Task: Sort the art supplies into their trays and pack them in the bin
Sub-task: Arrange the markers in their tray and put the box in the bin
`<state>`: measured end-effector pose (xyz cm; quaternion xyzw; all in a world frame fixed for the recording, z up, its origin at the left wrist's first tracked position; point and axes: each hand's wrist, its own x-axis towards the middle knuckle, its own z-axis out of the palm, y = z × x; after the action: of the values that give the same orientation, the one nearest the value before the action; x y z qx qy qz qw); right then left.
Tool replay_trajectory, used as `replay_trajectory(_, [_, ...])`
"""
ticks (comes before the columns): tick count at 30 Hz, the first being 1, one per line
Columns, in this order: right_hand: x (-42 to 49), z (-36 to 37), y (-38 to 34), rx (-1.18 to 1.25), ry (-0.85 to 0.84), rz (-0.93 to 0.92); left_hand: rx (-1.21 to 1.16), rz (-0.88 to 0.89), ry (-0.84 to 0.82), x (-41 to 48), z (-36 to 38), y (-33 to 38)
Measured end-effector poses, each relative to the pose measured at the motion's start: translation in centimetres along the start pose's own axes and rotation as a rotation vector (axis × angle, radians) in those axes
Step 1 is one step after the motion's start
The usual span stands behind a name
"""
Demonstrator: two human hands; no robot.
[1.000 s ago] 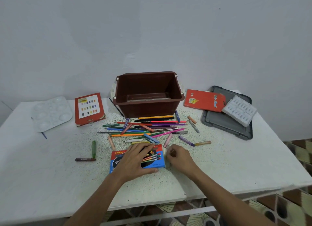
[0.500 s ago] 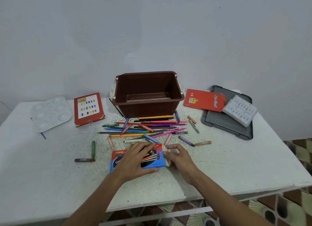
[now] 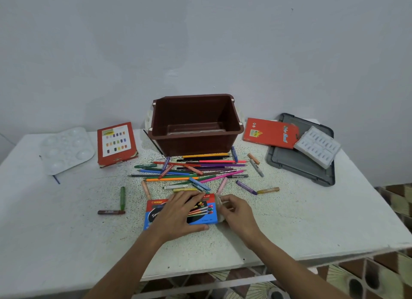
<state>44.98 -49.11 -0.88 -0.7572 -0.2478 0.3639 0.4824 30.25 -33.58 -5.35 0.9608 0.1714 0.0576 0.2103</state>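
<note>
Where the left hand (image 3: 178, 214) rests, the box (image 3: 154, 212) seemingly reads "NIXKI".

Dim, even light; wide-angle edge distortion.

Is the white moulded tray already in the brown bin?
No, the white moulded tray lies on the grey lid, to the right of the brown bin.

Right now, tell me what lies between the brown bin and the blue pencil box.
Head view: loose coloured pencils and crayons lie scattered on the table between the brown bin and the blue pencil box.
</note>
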Motion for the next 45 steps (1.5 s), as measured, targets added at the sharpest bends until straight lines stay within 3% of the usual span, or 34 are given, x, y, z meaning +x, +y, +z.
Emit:
replay_trajectory(5, [-0.4,0.2,0.9,0.050,-0.019,-0.130,-0.016,-0.002,0.041,0.1,-0.2,-0.1])
replay_trajectory(13, [-0.8,0.2,0.6,0.144,-0.050,-0.134,-0.034,0.008,0.037,0.1,-0.4,0.0])
replay_trajectory(28, [-0.4,0.5,-0.1,0.400,-0.065,0.064,-0.036,0.020,0.047,0.2,-0.5,-0.1])
replay_trajectory(40, [0.2,0.3,0.2,0.187,-0.053,0.032,-0.017,0.024,0.026,0.1,-0.2,0.0])
replay_trajectory(45, [0.3,-0.2,0.3,0.249,-0.128,0.050,-0.022,0.021,0.046,0.3,-0.2,0.0])
